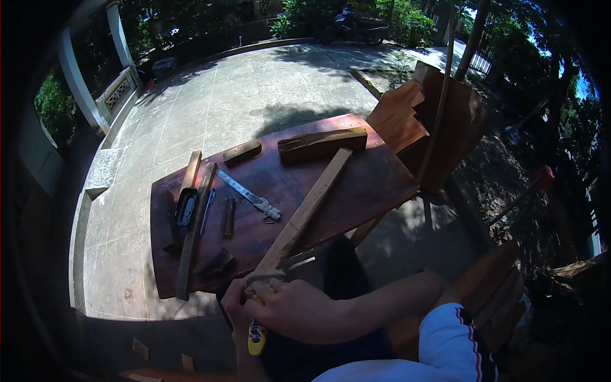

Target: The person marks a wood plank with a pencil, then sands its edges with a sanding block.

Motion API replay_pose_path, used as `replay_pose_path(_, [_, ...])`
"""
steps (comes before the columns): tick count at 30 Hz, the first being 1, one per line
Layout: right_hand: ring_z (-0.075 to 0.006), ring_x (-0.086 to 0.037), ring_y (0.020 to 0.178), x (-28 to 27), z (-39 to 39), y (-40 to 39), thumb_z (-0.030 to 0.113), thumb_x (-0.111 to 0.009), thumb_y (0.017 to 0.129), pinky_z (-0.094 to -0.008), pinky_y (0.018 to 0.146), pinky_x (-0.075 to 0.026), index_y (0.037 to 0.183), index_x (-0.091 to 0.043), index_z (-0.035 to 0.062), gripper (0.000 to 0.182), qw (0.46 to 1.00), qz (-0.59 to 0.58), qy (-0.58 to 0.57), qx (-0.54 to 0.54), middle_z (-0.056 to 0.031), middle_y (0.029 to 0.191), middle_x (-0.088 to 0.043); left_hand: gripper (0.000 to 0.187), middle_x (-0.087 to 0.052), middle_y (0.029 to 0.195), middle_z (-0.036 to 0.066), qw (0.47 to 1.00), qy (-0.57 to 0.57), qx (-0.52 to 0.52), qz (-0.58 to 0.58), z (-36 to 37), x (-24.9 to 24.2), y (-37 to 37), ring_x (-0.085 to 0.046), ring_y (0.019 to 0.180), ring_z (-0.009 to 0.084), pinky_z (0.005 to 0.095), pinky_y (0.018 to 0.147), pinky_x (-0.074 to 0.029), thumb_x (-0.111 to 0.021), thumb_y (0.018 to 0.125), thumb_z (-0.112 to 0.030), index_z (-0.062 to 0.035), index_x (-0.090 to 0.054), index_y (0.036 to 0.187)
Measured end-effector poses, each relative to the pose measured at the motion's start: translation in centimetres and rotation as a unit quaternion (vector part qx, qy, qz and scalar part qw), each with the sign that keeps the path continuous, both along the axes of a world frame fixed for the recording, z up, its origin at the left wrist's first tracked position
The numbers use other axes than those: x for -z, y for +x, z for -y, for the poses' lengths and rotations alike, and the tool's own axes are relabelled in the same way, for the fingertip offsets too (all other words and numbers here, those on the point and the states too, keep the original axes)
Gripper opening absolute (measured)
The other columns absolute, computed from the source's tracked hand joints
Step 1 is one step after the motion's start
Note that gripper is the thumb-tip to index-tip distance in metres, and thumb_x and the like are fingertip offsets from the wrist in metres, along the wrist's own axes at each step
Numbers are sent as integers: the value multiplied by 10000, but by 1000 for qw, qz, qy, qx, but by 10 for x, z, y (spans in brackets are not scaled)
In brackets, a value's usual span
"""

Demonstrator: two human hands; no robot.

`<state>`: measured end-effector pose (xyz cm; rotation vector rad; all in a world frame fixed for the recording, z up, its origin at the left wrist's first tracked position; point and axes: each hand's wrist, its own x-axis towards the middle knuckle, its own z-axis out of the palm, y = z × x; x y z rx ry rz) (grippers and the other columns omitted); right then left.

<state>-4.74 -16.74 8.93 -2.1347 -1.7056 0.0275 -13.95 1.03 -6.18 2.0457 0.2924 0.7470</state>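
Note:
A long wooden stick lies slanting over the reddish tabletop, its near end at my hands. My right hand is closed around a yellow and blue tool whose handle sticks out below the fingers. Beside it, at the near end of the stick, my left hand is closed, with its fingers partly hidden behind the right hand. The top part of the tool is covered by my fingers.
On the tabletop are a thick wood block, a smaller block, a metal blade tool, a blue pen, a black case and dark wooden strips. Wooden boards stand behind the right corner. A motorcycle is far back.

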Motion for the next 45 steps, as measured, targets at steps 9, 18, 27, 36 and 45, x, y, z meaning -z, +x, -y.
replay_pose_path(9, [-343,-779,997,-9,2,41,119,-819,805,-441,782,-635,1152,-648,16,400,1000,7,-18,6,-175,1082,-703,306,-747,939,83,1000,-15,13,17,3,-1,4,-736,831,187,328,733,-559,-882,864,-136,-3,-759,1111])
replay_pose_path(18, [-390,-770,911,-21,19,106,263,-730,977,-522,800,-604,1088,-742,109,190,970,-111,-1,215,-153,928,-767,434,-783,1032,132,999,35,-2,-10,4,-15,3,-777,986,266,376,867,-582,-962,785,-147,0,-759,1139])
replay_pose_path(27, [-431,-761,906,11,59,191,304,-643,1057,-547,826,-608,1120,-774,126,230,925,-8,72,374,-198,947,-780,442,-780,1003,130,999,39,-3,-5,3,-14,4,-776,940,273,375,841,-582,-975,786,-201,-11,-772,1130])
replay_pose_path(36, [-187,-778,971,111,119,243,173,-721,1053,-353,849,-578,1137,-763,65,144,751,-137,466,447,-100,999,-797,378,-757,901,77,979,-196,-7,-56,1,-10,-6,-736,772,152,315,704,-577,-915,875,-184,47,-769,1137])
replay_pose_path(45, [-365,-600,1429,153,138,258,84,-747,993,-431,1192,-468,1247,-692,28,266,715,11,441,542,-251,1498,-641,376,-740,853,73,927,-348,36,-134,-1,-32,2,-665,592,125,250,538,-514,-780,1008,-292,61,-773,1137])
